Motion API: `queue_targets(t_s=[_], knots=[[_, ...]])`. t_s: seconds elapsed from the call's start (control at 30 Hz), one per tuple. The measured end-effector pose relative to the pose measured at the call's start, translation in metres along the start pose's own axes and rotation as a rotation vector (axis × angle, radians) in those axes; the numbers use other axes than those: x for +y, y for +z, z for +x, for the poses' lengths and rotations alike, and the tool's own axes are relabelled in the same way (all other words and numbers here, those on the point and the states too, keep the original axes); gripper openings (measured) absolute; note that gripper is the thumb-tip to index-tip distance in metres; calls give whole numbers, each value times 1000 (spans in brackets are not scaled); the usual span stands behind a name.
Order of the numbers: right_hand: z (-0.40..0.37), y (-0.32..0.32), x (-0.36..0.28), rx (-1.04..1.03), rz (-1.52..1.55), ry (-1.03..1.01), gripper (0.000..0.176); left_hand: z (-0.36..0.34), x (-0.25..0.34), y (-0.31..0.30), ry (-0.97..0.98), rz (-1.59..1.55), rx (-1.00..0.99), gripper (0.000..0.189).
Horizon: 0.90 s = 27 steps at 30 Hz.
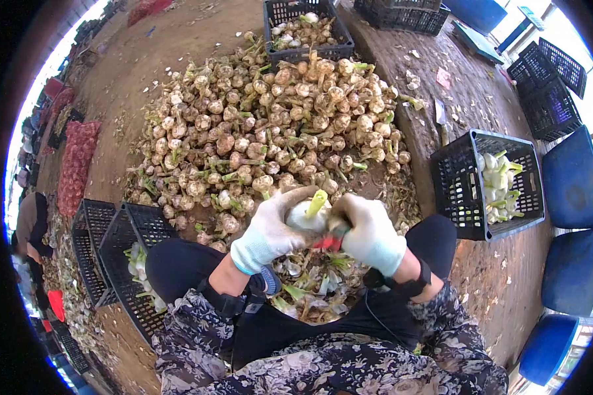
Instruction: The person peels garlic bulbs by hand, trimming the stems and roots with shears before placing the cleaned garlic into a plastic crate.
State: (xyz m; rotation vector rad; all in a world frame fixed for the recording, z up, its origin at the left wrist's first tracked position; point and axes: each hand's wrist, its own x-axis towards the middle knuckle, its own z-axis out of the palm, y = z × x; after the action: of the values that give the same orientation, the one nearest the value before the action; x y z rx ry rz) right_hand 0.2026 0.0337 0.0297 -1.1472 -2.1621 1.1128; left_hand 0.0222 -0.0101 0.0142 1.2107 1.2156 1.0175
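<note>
In front of my knees, my left hand (268, 227), in a white and light-blue glove, is closed around a garlic bulb (304, 217). The bulb is pale and peeled-looking, its short green stem pointing up. My right hand (370, 230), gloved alike, presses against the bulb's right side with curled fingers. Out from under those fingers shows a small tool with a red part (327, 243); its working end is hidden. Just beyond both hands spreads a big heap of dirty, unpeeled garlic (263, 131). Loose skins and cut stems (310, 289) lie on the ground between my legs.
To the right stands a black crate (454, 197) holding cleaned white garlic. On the left another black crate (122, 240) holds some too. A crate of garlic (342, 51) sits behind the heap. Blue tubs (573, 270) line the right edge. A person (36, 227) is at far left.
</note>
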Motion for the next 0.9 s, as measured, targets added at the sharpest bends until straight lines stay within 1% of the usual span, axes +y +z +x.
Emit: queue_targets(t_s=[0.07, 0.1, 0.13, 0.2, 0.23, 0.27, 0.33, 0.37, 0.4, 0.47, 0.5, 0.53, 0.6, 0.63, 0.67, 0.73, 0.77, 0.8, 0.87, 0.9], knots=[[12, 10, 41, 169, -23, 110, 13, -4, 12, -2, -107, -112, -151, 71], [15, 13, 67, 136, 79, 148, 20, 1, 14, -5, -94, -101, -154, 71], [15, 8, 75, 36, 181, 223, 25, 4, 13, -6, -90, -126, -116, 74], [8, 6, 84, -119, 726, 266, 36, -1, 4, -4, -112, -202, -17, 80], [6, -3, 43, -102, 990, 301, 45, 0, 3, -5, -113, -151, -35, 80], [4, -8, 22, -114, 1034, 350, 50, 2, -1, -5, -108, -142, -35, 80], [12, 8, 21, -52, 772, 252, 45, 4, -13, 0, -34, -328, -25, 80], [10, 11, 12, 26, 647, 178, 40, 6, -19, -1, 91, -46, 41, 83], [8, 15, 0, 115, 621, 199, 31, 2, -13, 5, 69, -378, 137, 79], [6, 32, -7, 161, 480, 140, 24, 1, -4, 2, -22, -579, 254, 68], [6, 49, -5, 235, 540, 82, 20, 5, -17, 2, 93, -410, 412, 58], [9, 52, -4, 174, 515, 79, 15, 5, -15, 1, 78, -469, 488, 50], [24, 46, 16, 114, 957, 328, 15, -2, -18, -6, 134, -647, 389, 47], [26, 38, 14, 66, 1076, 166, 30, -4, -5, -12, 181, -580, 314, 45], [25, 41, 38, -15, 1279, 346, 42, -2, -7, -16, 229, -446, 322, 47], [17, 28, 6, -75, 1233, 302, 53, 4, -11, -16, 369, -301, 415, 50], [16, 28, 2, -123, 1165, 266, 59, 4, -15, -21, 390, 12, 418, 58], [21, 31, 9, -135, 1164, 265, 59, 4, -16, -25, 415, 123, 380, 67], [27, 37, 27, -224, 941, 204, 58, 2, 0, -23, 467, 204, 343, 73], [32, 34, 14, -165, 632, -45, 46, 2, 0, -25, 469, 226, 336, 76]])
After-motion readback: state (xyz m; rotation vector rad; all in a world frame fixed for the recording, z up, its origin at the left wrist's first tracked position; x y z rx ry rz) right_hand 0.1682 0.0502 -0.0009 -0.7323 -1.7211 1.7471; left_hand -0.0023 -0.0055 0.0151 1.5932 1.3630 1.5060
